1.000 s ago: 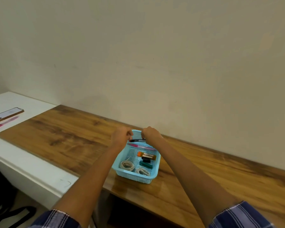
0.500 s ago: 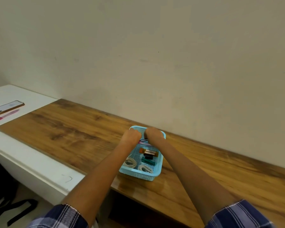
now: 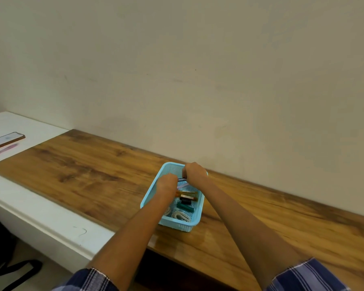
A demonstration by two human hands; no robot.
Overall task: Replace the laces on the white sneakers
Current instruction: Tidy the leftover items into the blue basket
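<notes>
I see coiled white laces (image 3: 180,216) lying at the near end of a light blue basket (image 3: 149,198), nearer to me than both hands. Since a moment ago the view has swung left, so the basket now sits further right; the hands remain over its far end. My left hand (image 3: 166,184) and right hand (image 3: 194,172) are curled closed around a thin dark pen-like item (image 3: 182,179), though blur makes that uncertain. The basket also holds an orange block (image 3: 187,194), a black piece (image 3: 185,200) and a green piece (image 3: 185,206). It rests on a wooden tabletop (image 3: 82,171); a phone (image 3: 5,139) lies far left.
</notes>
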